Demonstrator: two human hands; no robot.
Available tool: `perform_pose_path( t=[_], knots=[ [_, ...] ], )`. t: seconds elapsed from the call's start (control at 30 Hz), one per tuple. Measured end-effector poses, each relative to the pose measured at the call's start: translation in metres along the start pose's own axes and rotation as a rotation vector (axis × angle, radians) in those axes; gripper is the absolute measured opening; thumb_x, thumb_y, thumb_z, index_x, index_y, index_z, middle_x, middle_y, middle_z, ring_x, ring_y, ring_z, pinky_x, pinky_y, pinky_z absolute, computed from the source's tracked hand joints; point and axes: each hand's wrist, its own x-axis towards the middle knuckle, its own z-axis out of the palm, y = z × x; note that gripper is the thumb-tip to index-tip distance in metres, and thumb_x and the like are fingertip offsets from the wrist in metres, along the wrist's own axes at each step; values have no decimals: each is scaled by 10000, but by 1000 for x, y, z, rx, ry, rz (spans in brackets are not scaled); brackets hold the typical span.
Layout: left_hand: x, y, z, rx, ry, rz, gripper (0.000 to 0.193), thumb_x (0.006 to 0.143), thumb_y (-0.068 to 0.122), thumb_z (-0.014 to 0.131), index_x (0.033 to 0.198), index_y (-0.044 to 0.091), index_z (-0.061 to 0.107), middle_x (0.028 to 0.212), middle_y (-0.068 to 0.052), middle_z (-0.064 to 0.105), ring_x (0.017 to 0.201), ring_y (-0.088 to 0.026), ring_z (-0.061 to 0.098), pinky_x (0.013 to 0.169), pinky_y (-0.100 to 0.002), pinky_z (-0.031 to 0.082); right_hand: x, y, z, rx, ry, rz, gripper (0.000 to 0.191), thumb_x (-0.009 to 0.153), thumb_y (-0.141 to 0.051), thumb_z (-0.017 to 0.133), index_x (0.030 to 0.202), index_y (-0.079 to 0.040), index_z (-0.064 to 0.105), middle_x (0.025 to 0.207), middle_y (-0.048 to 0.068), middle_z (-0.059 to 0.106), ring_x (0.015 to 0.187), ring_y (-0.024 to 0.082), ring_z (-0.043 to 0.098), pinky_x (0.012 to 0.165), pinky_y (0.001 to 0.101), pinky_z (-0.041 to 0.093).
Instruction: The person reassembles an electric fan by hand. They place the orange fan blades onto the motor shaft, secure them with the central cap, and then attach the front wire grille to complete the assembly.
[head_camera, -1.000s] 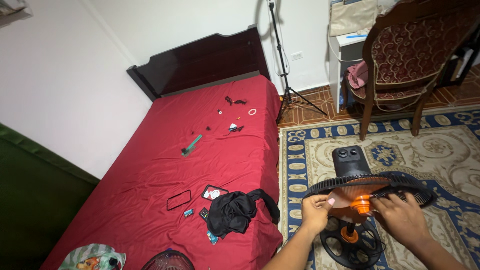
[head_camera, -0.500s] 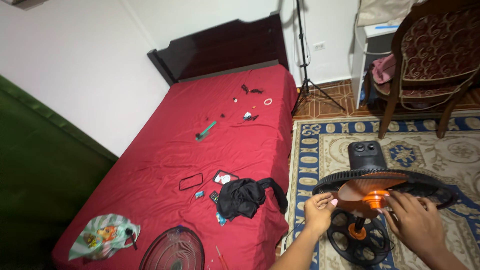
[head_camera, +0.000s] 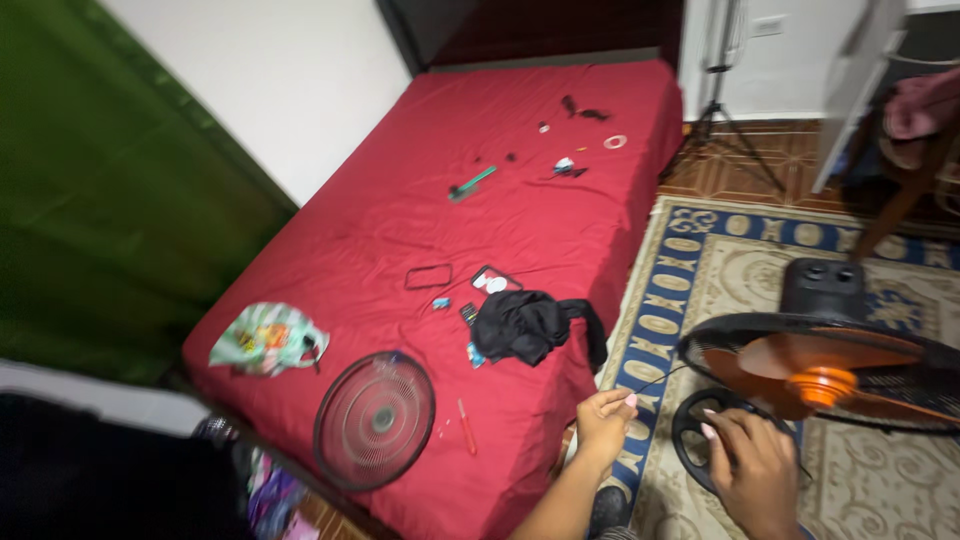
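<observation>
Left hand (head_camera: 605, 420) curled loosely at the edge of the red-sheeted bed (head_camera: 440, 230), fingertips pinched on a thin dark wire; right hand (head_camera: 752, 470) spread on the round black fan base (head_camera: 700, 440), fingers open, steadying rather than gripping. Dismantled black floor fan with orange blades (head_camera: 830, 375) tipped over the patterned blue-and-cream rug (head_camera: 700, 260), hub within reach. Removed round black wire grille (head_camera: 375, 420) parked flat on the bed corner beside a slim red screwdriver (head_camera: 466, 427), handy yet clear of the blades.

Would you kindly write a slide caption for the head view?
Both hands, left and right, near a fan beside a red bed holding its grille.
</observation>
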Motion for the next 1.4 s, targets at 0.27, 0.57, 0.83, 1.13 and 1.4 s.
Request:
perform_pose_path(
  t=[0.27,0.57,0.83,1.13,1.4],
  knots=[
    [-20,3,-75,-160,131,-76,630,1007,534,537,1357,15,606,1302,-144,716,1112,-214,708,840,-279,545,18,-54,59,439,-421,315,311,901,-174,710,1188,-55,717,1064,116,765,762,231,719,706,315,546],
    [-33,21,-181,-265,376,23,694,986,565,515,1395,9,571,1384,-194,661,1236,-297,667,1067,-454,490,41,-103,147,575,-641,183,349,966,-272,679,1249,-70,709,1012,132,784,784,184,680,696,315,534],
    [-48,31,-294,-345,536,126,660,995,529,529,1411,18,560,1363,-188,670,1205,-293,675,1027,-439,503,47,-157,247,702,-785,153,354,1007,-278,659,1282,-59,701,1078,117,764,923,150,662,786,291,510],
    [-49,20,-414,-416,659,157,615,1016,495,540,1374,-3,590,1321,-151,696,1147,-232,701,930,-341,522,23,-234,352,676,-922,101,341,1026,-265,644,1274,-37,696,1154,123,756,1090,184,682,938,318,497],
    [-20,-13,-521,-131,852,288,419,1054,413,598,949,9,637,848,41,567,775,-90,500,670,-295,409,-16,-291,456,639,-1079,105,336,1025,-188,608,1311,-27,674,1251,139,723,1180,198,657,1002,345,482]
  ],
)
